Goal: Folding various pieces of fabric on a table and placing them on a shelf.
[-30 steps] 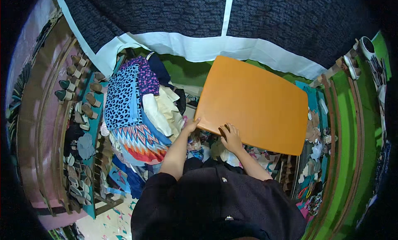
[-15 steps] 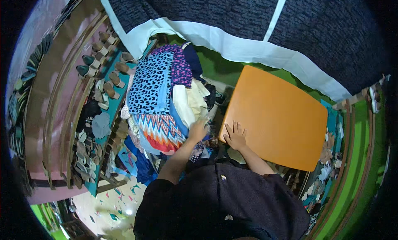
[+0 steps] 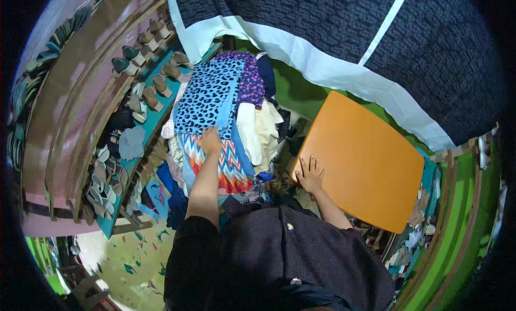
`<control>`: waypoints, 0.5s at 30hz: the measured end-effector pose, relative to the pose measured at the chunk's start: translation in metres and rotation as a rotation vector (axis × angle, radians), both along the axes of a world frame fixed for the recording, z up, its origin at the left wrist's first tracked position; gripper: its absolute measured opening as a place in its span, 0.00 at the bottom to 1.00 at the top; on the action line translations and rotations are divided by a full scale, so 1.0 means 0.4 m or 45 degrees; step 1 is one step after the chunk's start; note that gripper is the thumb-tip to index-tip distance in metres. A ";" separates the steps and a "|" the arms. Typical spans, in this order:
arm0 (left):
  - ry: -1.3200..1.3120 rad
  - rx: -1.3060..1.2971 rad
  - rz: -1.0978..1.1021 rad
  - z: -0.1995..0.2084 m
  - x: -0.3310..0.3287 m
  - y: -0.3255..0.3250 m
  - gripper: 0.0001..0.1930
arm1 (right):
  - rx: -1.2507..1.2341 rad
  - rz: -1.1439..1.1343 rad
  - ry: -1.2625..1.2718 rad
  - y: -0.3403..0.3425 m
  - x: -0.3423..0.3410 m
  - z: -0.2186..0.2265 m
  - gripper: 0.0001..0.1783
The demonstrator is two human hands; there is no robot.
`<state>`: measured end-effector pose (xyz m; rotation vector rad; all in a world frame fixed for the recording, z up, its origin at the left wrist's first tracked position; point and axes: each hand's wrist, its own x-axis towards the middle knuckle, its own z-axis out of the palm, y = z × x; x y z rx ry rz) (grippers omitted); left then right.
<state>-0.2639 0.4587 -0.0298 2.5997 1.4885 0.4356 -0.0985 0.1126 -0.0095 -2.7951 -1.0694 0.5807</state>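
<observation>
On the left stands a pile of clothes, topped by a folded blue leopard-print cloth (image 3: 207, 98). Below that cloth's near edge lies a zigzag-patterned cloth (image 3: 230, 160) in red, white and blue. My left hand (image 3: 211, 142) rests where the two cloths meet, its thumb and fingers apart, touching the fabric. Beside them in the pile are a purple floral cloth (image 3: 251, 82), a white cloth (image 3: 248, 125) and a cream cloth (image 3: 267, 136). My right hand (image 3: 312, 176) lies flat with spread fingers on the left edge of an orange tabletop (image 3: 365, 160).
To the left, slanted teal shelves (image 3: 156, 104) hold rows of shoes (image 3: 107, 184). A dark patterned curtain (image 3: 301, 26) with a white border hangs at the far side. More shoes and teal shelving (image 3: 430, 174) stand past the tabletop at right. Blue fabric (image 3: 176, 203) hangs low beside the pile.
My left hand has moved left and away from me, from the cream and white cloths to the leopard-print cloth's near edge. My right hand stays on the tabletop. The whole view has shifted slightly.
</observation>
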 end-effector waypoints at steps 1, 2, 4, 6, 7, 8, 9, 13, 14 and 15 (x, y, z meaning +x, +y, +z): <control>-0.055 -0.111 0.047 0.013 0.002 0.006 0.15 | 0.010 -0.017 0.014 -0.002 -0.002 -0.001 0.33; -0.112 -0.219 0.097 0.021 0.002 0.011 0.14 | 0.015 -0.003 0.008 0.003 -0.005 -0.004 0.33; -0.391 -0.143 0.198 0.039 -0.007 0.024 0.12 | 0.039 -0.064 0.027 0.017 -0.012 -0.011 0.33; -0.813 0.134 0.124 0.052 -0.035 0.036 0.12 | 0.086 -0.094 0.043 0.045 -0.028 -0.010 0.35; -1.070 0.019 0.000 0.064 -0.057 0.057 0.12 | 0.123 -0.099 0.065 0.063 -0.033 -0.008 0.36; -0.919 0.009 0.101 0.102 -0.049 0.046 0.11 | 0.152 -0.137 0.083 0.071 -0.033 -0.010 0.36; -0.944 -0.056 0.111 0.142 -0.050 0.028 0.11 | 0.263 -0.093 0.083 0.079 -0.041 -0.003 0.37; -1.017 0.026 0.140 0.267 -0.076 -0.036 0.10 | 0.395 -0.045 0.218 0.127 -0.096 0.015 0.37; -1.129 0.097 0.097 0.278 -0.097 -0.041 0.10 | 0.381 -0.008 0.235 0.144 -0.112 0.038 0.37; -1.304 0.176 -0.017 0.292 -0.107 -0.047 0.09 | 0.411 0.021 0.211 0.151 -0.126 0.055 0.37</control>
